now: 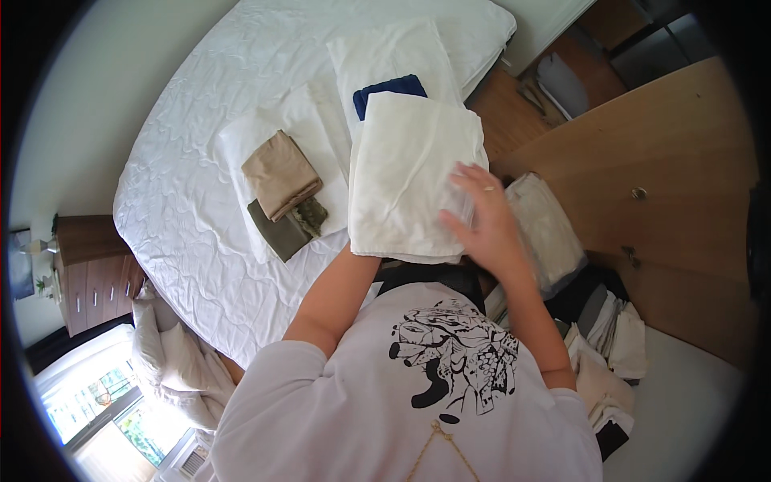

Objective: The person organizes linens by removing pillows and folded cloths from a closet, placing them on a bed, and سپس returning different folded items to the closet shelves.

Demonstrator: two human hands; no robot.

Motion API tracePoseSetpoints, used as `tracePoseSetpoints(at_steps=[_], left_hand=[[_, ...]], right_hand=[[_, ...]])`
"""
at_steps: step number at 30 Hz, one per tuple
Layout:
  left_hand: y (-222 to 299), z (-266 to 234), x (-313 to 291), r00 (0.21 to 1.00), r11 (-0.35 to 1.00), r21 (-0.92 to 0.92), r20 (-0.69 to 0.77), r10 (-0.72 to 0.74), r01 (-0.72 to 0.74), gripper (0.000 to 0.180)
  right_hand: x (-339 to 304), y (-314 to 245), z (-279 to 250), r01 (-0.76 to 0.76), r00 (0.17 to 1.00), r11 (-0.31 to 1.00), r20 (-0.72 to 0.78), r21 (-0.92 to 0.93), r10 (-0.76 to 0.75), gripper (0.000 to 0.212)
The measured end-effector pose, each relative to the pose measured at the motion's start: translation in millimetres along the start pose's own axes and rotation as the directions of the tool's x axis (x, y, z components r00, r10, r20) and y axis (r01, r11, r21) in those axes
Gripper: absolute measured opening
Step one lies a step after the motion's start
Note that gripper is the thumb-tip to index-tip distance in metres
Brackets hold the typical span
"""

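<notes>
A folded white sheet (414, 173) lies in front of me, above my lap. My left forearm (341, 281) reaches beneath it. The sheet hides my left hand, which holds it up from below. My right hand (486, 221), a ring on one finger, is at the sheet's right edge. Its fingers are spread, slightly blurred, the tips over the cloth. Just past the sheet's far edge a folded dark blue cloth (389, 92) rests on a flat white pillow-like piece (393, 52) on the bed.
On the white quilted mattress (193, 136), a folded tan cloth (281, 173) overlaps a dark green one (277, 229). To my right stands an open wooden cabinet door (634, 169). Beside it are a plastic-wrapped white bundle (546, 229) and several folded fabrics (606, 321).
</notes>
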State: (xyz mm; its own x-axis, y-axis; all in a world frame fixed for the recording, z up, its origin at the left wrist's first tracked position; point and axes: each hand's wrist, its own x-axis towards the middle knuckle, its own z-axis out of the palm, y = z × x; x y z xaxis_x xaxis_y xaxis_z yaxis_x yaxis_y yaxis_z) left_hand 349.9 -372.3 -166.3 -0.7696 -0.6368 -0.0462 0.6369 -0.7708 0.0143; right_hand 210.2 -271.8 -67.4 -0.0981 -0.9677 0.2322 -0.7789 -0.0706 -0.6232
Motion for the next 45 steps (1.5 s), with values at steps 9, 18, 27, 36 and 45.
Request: tracePoseSetpoints(at_steps=[9, 18, 27, 36, 45], left_hand=[[-14.5, -13.4, -1.9, 0.998, 1.0, 0.011, -0.061, 0.03, -0.029, 0.076], [-14.5, -1.2, -8.6, 0.959, 0.918, 0.379, -0.2, 0.203, -0.116, 0.086], [19.0, -24.6, -18.3, 0.988, 0.992, -0.021, -0.1, 0.12, -0.123, 0.089], [24.6, -11.9, -28.4, 0.992, 0.986, 0.155, -0.098, 0.075, -0.059, 0.075], [-19.5, 12.7, -7.4, 0.913, 0.858, 0.465, -0.409, -0.01, 0.218, 0.051]], right_hand=[[14.6, -31.2, 76.1, -0.127, 0.992, 0.991, 0.006, -0.038, 0.127, 0.07], [26.3, -27.2, 61.8, -0.191, 0.977, 0.979, 0.083, -0.064, 0.196, 0.05], [36.5, 20.5, -35.4, -0.168, 0.915, 0.49, -0.05, 0.856, 0.4, 0.063], [12.1, 44.0, -63.3, -0.359, 0.914, 0.925, -0.156, 0.125, 0.375, 0.039], [19.9, 17.3, 38.3, -0.322, 0.941, 0.947, -0.118, -0.019, 0.317, 0.036]])
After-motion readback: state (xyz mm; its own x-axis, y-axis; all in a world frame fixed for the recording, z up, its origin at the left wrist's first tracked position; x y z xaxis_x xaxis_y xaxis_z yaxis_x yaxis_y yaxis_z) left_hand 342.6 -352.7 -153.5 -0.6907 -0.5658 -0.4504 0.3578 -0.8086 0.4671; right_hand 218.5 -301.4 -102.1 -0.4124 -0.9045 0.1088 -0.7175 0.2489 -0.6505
